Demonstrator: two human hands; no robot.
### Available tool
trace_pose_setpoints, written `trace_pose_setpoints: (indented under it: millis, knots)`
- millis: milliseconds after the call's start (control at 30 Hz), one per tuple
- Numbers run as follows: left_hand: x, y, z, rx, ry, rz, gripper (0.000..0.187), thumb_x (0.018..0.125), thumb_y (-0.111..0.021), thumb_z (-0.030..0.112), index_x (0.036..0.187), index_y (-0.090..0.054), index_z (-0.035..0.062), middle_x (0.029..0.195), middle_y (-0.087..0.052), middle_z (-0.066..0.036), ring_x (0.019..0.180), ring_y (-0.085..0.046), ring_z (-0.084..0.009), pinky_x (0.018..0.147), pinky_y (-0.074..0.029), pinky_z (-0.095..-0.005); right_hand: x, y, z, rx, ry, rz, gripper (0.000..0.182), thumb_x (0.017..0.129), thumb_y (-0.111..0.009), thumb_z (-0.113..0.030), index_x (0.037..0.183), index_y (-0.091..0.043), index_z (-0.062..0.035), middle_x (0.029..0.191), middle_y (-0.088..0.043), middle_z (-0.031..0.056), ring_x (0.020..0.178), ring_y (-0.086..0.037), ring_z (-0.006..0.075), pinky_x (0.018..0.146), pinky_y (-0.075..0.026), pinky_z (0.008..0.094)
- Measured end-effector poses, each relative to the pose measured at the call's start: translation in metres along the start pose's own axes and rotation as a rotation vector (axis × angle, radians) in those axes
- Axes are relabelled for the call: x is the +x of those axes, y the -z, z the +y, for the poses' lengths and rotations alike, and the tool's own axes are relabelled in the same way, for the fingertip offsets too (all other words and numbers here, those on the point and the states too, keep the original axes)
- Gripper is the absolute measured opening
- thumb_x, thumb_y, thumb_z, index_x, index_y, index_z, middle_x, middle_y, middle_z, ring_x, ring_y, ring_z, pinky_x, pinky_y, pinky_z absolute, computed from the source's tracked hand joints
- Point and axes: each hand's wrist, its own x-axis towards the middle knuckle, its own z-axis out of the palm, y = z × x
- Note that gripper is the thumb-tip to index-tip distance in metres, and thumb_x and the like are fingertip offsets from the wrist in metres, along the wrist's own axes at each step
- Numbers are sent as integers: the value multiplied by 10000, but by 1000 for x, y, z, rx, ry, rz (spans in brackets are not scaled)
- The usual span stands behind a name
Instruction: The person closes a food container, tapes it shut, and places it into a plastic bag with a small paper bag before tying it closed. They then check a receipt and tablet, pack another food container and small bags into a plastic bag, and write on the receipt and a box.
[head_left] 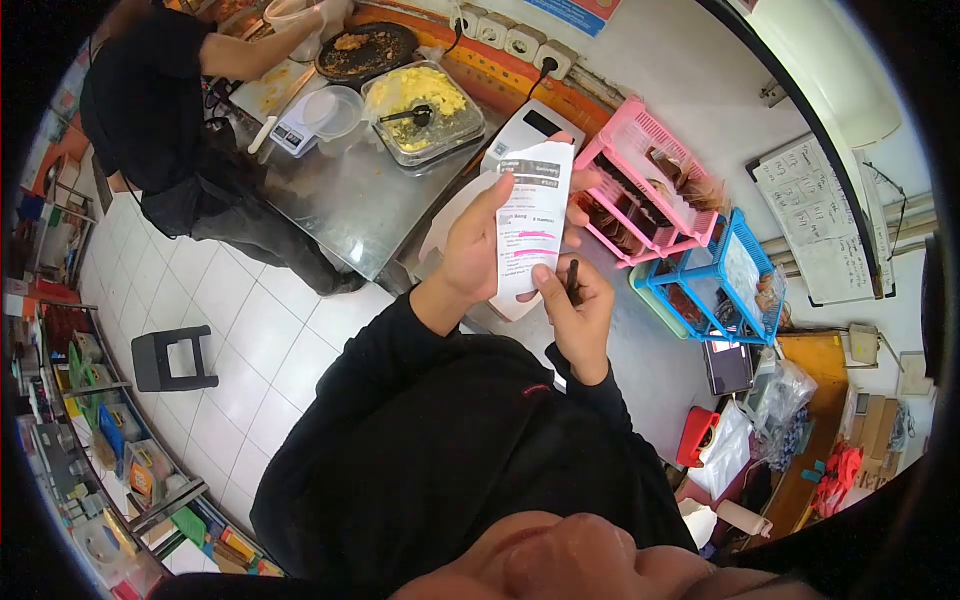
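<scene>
My left hand holds up a white printed receipt with two lines marked in pink. Its thumb lies on the front and its fingertips show past the paper's right edge. My right hand is just below the receipt, gripping a dark pen, with its thumb touching the paper's lower edge. Both black sleeves reach up from my torso at the bottom of the view.
A co-worker in black stands at a steel table with a tray of yellow food, a dark pan, a scale and a clear tub. A white printer, pink rack and blue rack are on the right. A black stool stands on the tiled floor.
</scene>
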Motion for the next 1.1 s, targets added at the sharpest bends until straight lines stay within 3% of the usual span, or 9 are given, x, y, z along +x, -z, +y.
trace_pose_setpoints:
  millis: [233, 433, 500, 600, 667, 833, 1000, 1033, 1100]
  knots:
    - [-7, 6, 5, -171, 12, -131, 600, 961, -256, 532, 1296, -370, 48, 1012, -523, -115, 808, -567, -172, 655, -484, -320, 6, 2, 16, -122, 186, 13, 160, 906, -578, -116, 889, -602, 42, 774, -637, 89, 660, -606, 92, 562, -419, 194]
    - [-13, 2, 24, -204, -52, -90, 615, 948, -261, 564, 1305, -383, 78, 1037, -503, -110, 872, -544, -193, 706, -473, -364, 12, 42, 57, -22, 52, 203, 431, 991, -372, -345, 901, -574, 25, 838, -644, 115, 616, -563, 121, 560, -410, 232]
    - [-17, 2, 28, -205, -46, -71, 610, 952, -256, 558, 1303, -386, 76, 1043, -504, -112, 879, -545, -196, 712, -475, -366, 14, 37, 62, 53, 161, 537, 601, 982, -249, -492, 920, -566, 14, 765, -601, 89, 602, -486, 112, 577, -394, 248]
    - [-22, 6, 33, -216, -21, -52, 603, 957, -246, 547, 1298, -394, 72, 1060, -507, -119, 895, -546, -205, 727, -478, -372, 4, 69, 81, -4, 155, 441, 672, 960, -221, -560, 897, -578, 6, 680, -504, 41, 611, -429, 112, 595, -387, 256]
    - [-25, 10, 35, -227, -4, -57, 600, 959, -241, 542, 1296, -399, 70, 1071, -508, -123, 905, -545, -212, 734, -479, -377, 0, 74, 87, -32, 94, 484, 695, 949, -225, -582, 865, -594, 0, 634, -405, 5, 619, -422, 109, 603, -378, 258]
    - [-33, 22, 38, -356, 18, -102, 589, 965, -236, 527, 1305, -393, 73, 1087, -512, -130, 918, -541, -231, 739, -480, -392, 1, 74, 134, -419, -18, 421, 475, 966, -385, -417, 880, -622, -15, 687, -507, 35, 654, -471, 135, 617, -383, 259]
    - [-43, 24, 51, -363, 26, -121, 585, 962, -246, 531, 1321, -377, 89, 1095, -509, -132, 931, -533, -230, 746, -467, -393, -23, 127, 290, -1054, -456, 178, 197, 862, -542, -202, 909, -588, -16, 844, -627, 191, 872, -601, 361, 752, -467, 426]
    - [-47, 24, 54, -378, 24, -134, 585, 960, -250, 534, 1325, -372, 94, 1099, -507, -133, 936, -530, -229, 750, -463, -392, -38, 137, 327, -1154, -554, 144, 211, 838, -561, -198, 961, -571, -27, 884, -630, 199, 917, -593, 399, 769, -474, 452]
    - [-53, 26, 59, -361, 1, -141, 586, 960, -251, 536, 1330, -370, 97, 1104, -505, -132, 940, -527, -229, 753, -461, -391, -75, 147, 382, -1247, -674, 270, 558, 776, -639, -268, 1232, -385, -68, 1109, -490, 317, 934, -567, 470, 798, -480, 496]
